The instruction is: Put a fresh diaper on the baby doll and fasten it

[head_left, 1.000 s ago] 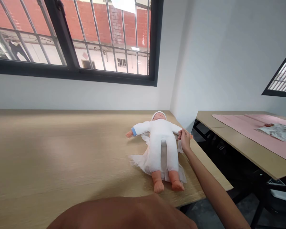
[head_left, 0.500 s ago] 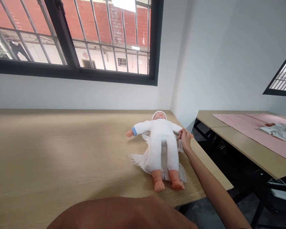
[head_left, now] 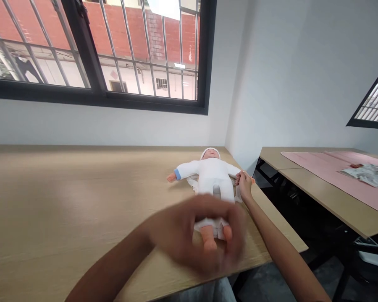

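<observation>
A baby doll [head_left: 211, 176] in a white suit and white cap lies on its back on a light wooden table [head_left: 66, 188]. Under it is a thin white cloth [head_left: 238, 195], which shows beside its body. My left hand [head_left: 195, 230] is blurred by motion over the doll's legs and hides most of them. Whether it touches them is unclear. My right hand [head_left: 245, 184] is at the doll's outstretched arm on the right, with its fingers closed around the arm near the doll's hand.
A barred window [head_left: 97, 94] runs along the wall behind the table. The table's right edge [head_left: 280, 224] drops away to a dark floor. A nearby table [head_left: 290, 167] carries a pink mat [head_left: 311, 161] with a printed cloth [head_left: 367, 175] on it.
My left hand has come up from the bottom of the view and now passes over the doll's legs. My right hand stays at the doll's arm.
</observation>
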`<action>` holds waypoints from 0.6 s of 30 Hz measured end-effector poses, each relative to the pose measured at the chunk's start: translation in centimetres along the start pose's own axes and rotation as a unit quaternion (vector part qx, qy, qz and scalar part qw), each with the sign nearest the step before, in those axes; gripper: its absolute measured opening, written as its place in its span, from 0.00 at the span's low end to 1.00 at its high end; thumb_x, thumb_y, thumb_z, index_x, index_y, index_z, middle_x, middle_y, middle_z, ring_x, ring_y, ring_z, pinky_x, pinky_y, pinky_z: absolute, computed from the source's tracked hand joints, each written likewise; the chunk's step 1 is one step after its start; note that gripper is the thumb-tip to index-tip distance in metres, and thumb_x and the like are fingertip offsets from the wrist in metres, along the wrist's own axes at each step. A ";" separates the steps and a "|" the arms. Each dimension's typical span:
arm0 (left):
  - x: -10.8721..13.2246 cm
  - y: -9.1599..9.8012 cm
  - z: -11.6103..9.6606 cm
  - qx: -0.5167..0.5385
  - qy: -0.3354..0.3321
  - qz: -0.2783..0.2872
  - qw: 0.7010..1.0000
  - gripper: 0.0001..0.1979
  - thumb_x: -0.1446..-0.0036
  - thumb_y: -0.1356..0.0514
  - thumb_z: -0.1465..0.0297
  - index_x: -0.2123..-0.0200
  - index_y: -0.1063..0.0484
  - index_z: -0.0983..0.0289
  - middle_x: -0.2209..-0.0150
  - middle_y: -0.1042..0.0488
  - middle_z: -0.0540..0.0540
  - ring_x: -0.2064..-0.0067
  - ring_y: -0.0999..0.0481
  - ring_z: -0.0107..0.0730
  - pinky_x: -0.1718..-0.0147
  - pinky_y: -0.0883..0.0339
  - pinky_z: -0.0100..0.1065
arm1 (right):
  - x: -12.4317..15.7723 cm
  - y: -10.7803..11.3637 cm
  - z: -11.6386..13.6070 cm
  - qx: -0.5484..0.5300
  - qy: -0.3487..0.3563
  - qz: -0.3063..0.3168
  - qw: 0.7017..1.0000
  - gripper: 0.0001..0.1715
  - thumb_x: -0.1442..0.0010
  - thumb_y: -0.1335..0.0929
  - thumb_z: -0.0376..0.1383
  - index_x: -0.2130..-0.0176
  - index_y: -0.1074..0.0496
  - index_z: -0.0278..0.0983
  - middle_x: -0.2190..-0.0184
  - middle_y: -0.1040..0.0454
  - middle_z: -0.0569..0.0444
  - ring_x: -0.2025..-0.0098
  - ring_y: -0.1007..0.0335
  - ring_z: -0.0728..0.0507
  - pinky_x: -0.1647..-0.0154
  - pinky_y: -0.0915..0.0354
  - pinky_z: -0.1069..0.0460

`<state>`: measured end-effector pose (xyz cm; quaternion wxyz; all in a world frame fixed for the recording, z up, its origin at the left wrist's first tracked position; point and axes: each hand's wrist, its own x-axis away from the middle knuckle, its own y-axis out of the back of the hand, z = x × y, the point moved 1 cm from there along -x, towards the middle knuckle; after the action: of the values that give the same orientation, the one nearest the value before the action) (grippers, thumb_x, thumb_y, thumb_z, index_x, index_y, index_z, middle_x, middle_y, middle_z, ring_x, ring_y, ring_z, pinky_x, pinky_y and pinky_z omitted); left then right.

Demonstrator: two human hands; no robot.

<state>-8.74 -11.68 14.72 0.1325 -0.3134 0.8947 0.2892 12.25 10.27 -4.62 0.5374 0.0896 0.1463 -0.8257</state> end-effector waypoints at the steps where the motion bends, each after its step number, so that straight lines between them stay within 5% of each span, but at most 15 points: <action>1: -0.8 1.2 1.5 -0.016 0.019 0.001 1.000 0.06 0.48 0.40 0.65 0.73 0.31 0.60 0.70 0.25 0.54 0.66 0.25 0.35 0.63 0.30 0.36 | -0.3 0.3 0.0 0.012 0.001 -0.004 1.000 0.19 0.42 0.40 0.48 0.75 0.36 0.38 0.86 0.40 0.61 0.83 0.44 0.50 0.79 0.43 0.54; 3: -2.0 4.1 5.2 -0.114 0.081 -0.100 0.985 0.04 0.46 0.43 0.67 0.70 0.33 0.61 0.68 0.27 0.53 0.64 0.27 0.34 0.61 0.32 0.36 | -1.0 1.2 -0.1 0.060 0.014 -0.023 0.998 0.18 0.41 0.41 0.47 0.74 0.35 0.38 0.84 0.36 0.58 0.79 0.40 0.48 0.74 0.40 0.53; 7: -1.2 9.8 14.2 -0.403 0.318 -0.275 0.813 0.02 0.48 0.44 0.70 0.70 0.34 0.62 0.62 0.27 0.56 0.55 0.29 0.43 0.54 0.36 0.41 | -2.7 3.3 0.2 0.255 0.090 -0.054 0.961 0.13 0.45 0.40 0.38 0.68 0.29 0.35 0.67 0.26 0.46 0.62 0.32 0.40 0.57 0.38 0.48; 8: -0.5 10.9 16.1 -0.407 0.345 -0.290 0.794 0.03 0.49 0.43 0.71 0.69 0.34 0.62 0.59 0.27 0.59 0.52 0.30 0.47 0.52 0.38 0.43 | -3.0 3.7 0.2 0.305 0.101 -0.052 0.945 0.13 0.47 0.39 0.35 0.66 0.28 0.34 0.63 0.26 0.43 0.58 0.33 0.38 0.54 0.39 0.47; 12: 2.7 13.9 20.8 -0.379 0.408 -0.312 0.770 0.09 0.57 0.39 0.72 0.68 0.33 0.62 0.60 0.26 0.59 0.51 0.28 0.48 0.56 0.36 0.38 | -3.8 4.9 -0.1 0.423 0.061 -0.051 0.903 0.22 0.50 0.38 0.32 0.56 0.27 0.31 0.53 0.29 0.37 0.48 0.37 0.32 0.48 0.43 0.44; 18: 4.7 15.7 22.7 -0.276 0.446 -0.330 0.785 0.14 0.60 0.35 0.65 0.69 0.33 0.62 0.74 0.26 0.52 0.66 0.24 0.42 0.71 0.37 0.31 | -4.4 5.3 -1.3 0.330 -0.044 -0.022 0.943 0.18 0.48 0.38 0.35 0.60 0.25 0.32 0.60 0.24 0.43 0.58 0.29 0.38 0.57 0.37 0.49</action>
<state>-21.14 9.68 1.44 -0.2856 -0.7069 0.5783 0.2905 18.84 12.49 -5.29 0.4653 0.2218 -0.1564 -0.8425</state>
